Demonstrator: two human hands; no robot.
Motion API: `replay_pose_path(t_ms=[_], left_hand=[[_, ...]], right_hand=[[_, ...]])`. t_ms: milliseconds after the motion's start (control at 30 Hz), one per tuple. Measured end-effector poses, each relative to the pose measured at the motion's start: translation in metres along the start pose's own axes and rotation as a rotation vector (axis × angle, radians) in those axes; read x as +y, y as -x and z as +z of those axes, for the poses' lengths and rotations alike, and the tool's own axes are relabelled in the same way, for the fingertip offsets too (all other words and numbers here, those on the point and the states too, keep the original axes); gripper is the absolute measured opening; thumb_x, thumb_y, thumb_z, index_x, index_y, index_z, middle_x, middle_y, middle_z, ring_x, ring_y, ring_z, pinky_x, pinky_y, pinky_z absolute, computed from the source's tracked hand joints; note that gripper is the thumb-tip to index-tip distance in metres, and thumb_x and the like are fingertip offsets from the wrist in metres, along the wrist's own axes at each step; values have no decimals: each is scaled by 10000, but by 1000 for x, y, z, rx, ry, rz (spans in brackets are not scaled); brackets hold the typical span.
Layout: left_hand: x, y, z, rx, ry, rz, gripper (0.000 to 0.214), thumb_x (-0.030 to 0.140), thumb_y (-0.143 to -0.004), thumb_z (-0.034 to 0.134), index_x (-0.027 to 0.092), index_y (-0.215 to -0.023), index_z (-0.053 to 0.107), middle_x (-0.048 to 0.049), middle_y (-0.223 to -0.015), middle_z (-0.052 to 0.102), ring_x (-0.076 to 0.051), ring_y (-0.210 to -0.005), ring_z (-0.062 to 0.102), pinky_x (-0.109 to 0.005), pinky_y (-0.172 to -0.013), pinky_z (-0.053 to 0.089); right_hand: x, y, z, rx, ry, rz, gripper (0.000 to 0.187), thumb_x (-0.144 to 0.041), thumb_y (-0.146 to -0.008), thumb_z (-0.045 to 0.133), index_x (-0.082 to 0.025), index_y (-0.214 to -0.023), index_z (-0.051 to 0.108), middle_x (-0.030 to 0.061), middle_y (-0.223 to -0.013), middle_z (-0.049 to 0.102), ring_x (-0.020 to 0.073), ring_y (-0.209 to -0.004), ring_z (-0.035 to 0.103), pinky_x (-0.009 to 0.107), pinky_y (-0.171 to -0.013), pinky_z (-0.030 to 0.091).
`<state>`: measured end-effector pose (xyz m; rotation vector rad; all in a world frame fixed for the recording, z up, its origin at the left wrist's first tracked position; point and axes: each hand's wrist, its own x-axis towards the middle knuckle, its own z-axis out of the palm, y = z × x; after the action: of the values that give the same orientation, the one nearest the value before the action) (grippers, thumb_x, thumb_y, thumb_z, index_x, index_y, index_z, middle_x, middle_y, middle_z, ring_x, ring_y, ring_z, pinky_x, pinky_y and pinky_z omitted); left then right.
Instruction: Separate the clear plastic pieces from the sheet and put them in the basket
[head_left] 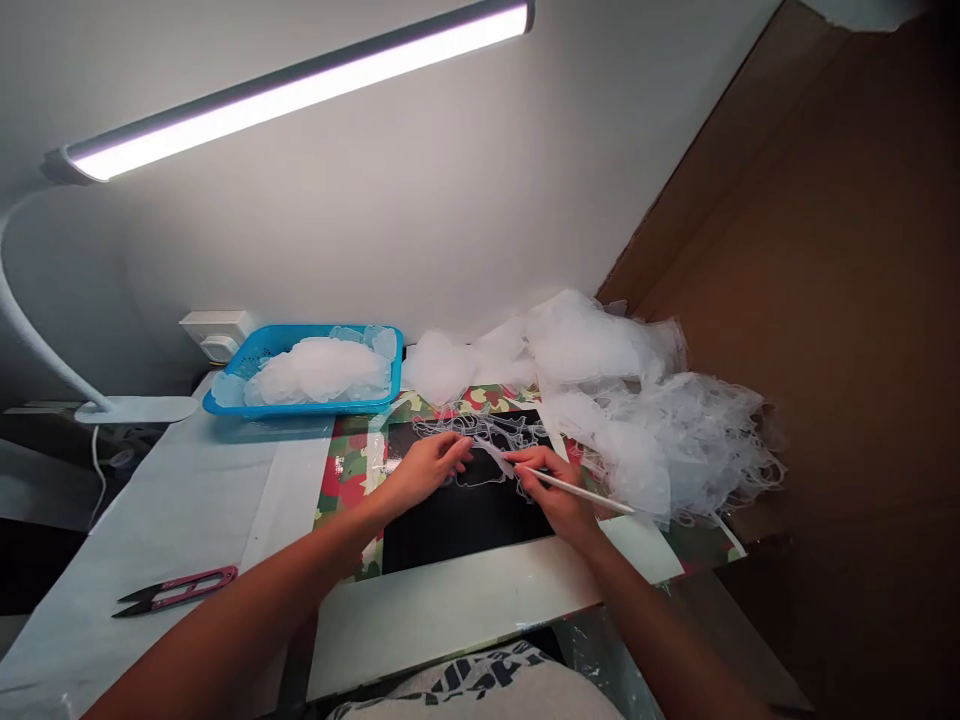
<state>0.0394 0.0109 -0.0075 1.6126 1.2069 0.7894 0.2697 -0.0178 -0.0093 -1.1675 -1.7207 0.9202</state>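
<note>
My left hand (pixel 435 465) is closed, thumb and fingertips pinched at the left end of a small sheer white piece (pixel 493 455). My right hand (pixel 559 500) grips a thin white stick (pixel 585 492) like a pen; its fingertips meet the right end of the piece, and the tool's tip is hidden there. Beneath both hands lies a black mat (pixel 450 530). Loose, stringy white offcuts (pixel 502 430) are strewn over the mat's far part, around and behind the fingers.
A blue basket (pixel 304 408) holding a heap of sheer white pieces (pixel 322 370) stands at the back left. Sheer white material (pixel 600 340) and tangled scraps (pixel 690 450) pile up on the right, beside a cardboard wall (pixel 825 300). Thread snips (pixel 180 588) lie left; a lamp (pixel 300 95) glows above.
</note>
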Motion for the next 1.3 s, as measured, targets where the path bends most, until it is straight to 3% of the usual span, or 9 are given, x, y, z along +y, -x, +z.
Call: replay_pose_path(t_ms=[100,167,333,500,633,767,1033,1167,1300], left_hand=[[-3,-22,8,-48,195,-135,330,480,-780,667,169,-860,593,-41,-722,711,-175,-629,670,-273,-599,516],[-11,-28,14,-19,207,-107,339,358,-665,778,173,-853,564,-28,-713,712,-170,-634,667,-260,-599,501],[-23,-20,18,48,152,14,265,276,-691,744,177,-876,581,-53,-844,739,-181,-725,684,-273,-640,512],[-19,-14,21,78,152,75,227,300,-716,739,174,-845,601,-32,-846,714,-166,-748,675,-261,-665,512],[-12,-6,24,133,151,112,217,313,-724,734,178,-807,584,-12,-800,680,-153,-731,652,-258,-672,502],[-7,14,23,158,278,54,219,296,-736,727,183,-815,558,-8,-782,669,-158,-770,652,-257,-689,498],[-25,48,-12,411,570,-103,332,287,-656,757,197,-898,548,27,-825,577,-132,-729,623,-223,-613,479],[-29,64,-29,365,92,-13,236,235,-777,548,206,-983,659,-6,-825,565,-136,-691,578,-256,-607,486],[-33,74,-24,211,-649,273,307,273,-850,567,266,-1132,686,-64,-1175,602,-246,-1037,567,-410,-895,494]], right_hand=[[-12,-5,7,-163,-17,-4,166,-323,-871,587,-226,-737,594,45,-1069,717,216,-967,647,375,-889,467],[-10,-15,7,-150,-114,80,195,-340,-858,596,-218,-713,548,44,-1072,714,212,-963,647,362,-856,476],[4,-44,0,-150,-228,212,271,-402,-803,631,-206,-666,503,50,-1040,712,206,-988,621,342,-873,452],[7,-52,3,-291,-137,244,243,-411,-785,635,-196,-701,560,-9,-771,659,140,-694,551,259,-641,404],[13,-53,8,-244,-28,202,216,-372,-785,621,-196,-677,557,-37,-646,563,118,-596,456,242,-555,322],[23,-57,8,-130,105,184,218,-324,-792,589,-199,-626,520,-29,-633,556,128,-609,467,250,-562,311],[26,-55,-5,-157,104,172,192,-301,-797,578,-206,-643,515,11,-789,683,158,-699,564,269,-632,378],[11,-55,-8,-83,52,58,213,-294,-822,583,-206,-647,501,35,-960,690,193,-888,623,305,-779,436],[-5,-53,17,-157,44,-140,184,-255,-848,573,-209,-680,512,32,-982,669,197,-967,617,319,-851,438]])
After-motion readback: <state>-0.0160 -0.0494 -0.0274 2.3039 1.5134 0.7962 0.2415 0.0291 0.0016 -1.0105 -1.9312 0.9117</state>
